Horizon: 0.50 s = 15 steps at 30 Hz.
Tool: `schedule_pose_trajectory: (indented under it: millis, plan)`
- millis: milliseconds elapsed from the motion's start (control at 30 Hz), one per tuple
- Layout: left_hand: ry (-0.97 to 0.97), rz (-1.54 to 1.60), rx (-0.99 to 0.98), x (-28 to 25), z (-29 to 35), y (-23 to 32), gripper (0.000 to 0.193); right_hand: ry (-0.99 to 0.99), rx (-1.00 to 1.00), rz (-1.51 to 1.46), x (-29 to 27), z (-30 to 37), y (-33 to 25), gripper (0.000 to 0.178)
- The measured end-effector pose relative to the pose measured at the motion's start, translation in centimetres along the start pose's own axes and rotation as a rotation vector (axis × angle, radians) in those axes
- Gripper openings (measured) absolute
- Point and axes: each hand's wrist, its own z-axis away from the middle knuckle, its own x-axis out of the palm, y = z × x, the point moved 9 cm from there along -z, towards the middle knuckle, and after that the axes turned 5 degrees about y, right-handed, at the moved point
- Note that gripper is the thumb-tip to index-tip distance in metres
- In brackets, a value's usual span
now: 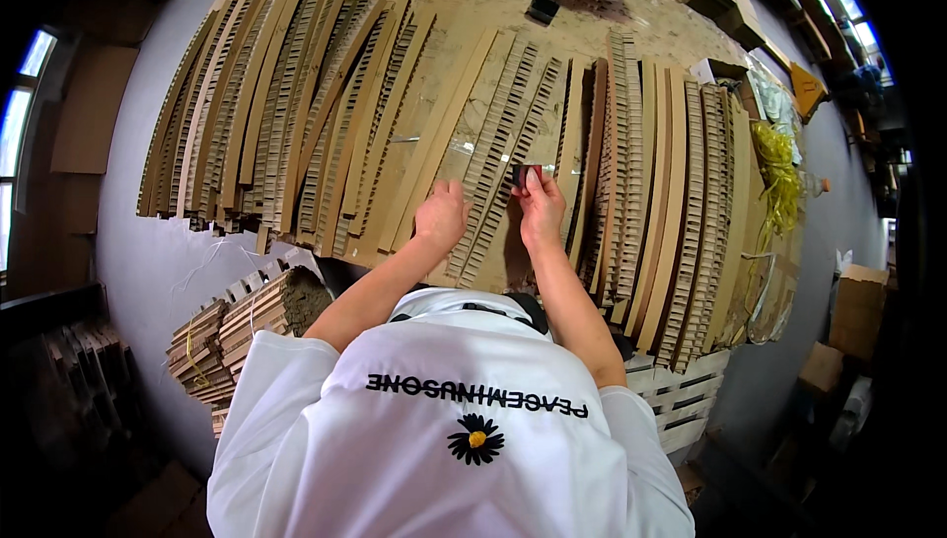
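My right hand point(541, 211) grips a small dark block point(523, 174) with a reddish edge, held over the far part of the strips in front of me. My left hand point(442, 216) is closed, fingers curled together; whatever they may pinch is hidden. It lies beside two honeycomb cardboard strips point(500, 143) that run away from me with their slotted sides up. Just left of that hand a plain brown cardboard strip point(449, 129) lies flat on the worktable point(473, 7).
Many more honeycomb strips point(286, 94) stand in rows at left, and another row point(659, 193) at right. A black block point(542, 9) lies farther back. Yellow twine point(777, 168) hangs at the right edge. Bundled strips point(247, 316) sit low at left, near a white pallet point(676, 395).
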Motion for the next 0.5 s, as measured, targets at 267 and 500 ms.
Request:
schedule_pose_trajectory:
  millis: [267,500]
  plan:
    - [0.046,0.202,-0.083,0.5,-0.9,-0.9,0.036,-0.011,0.012,-0.010,0.3,-0.2,0.4,0.014]
    - [0.066,0.116,-0.085,-0.8,0.1,-0.1,0.027,0.000,0.019,0.005,-0.2,-0.6,0.3,0.017]
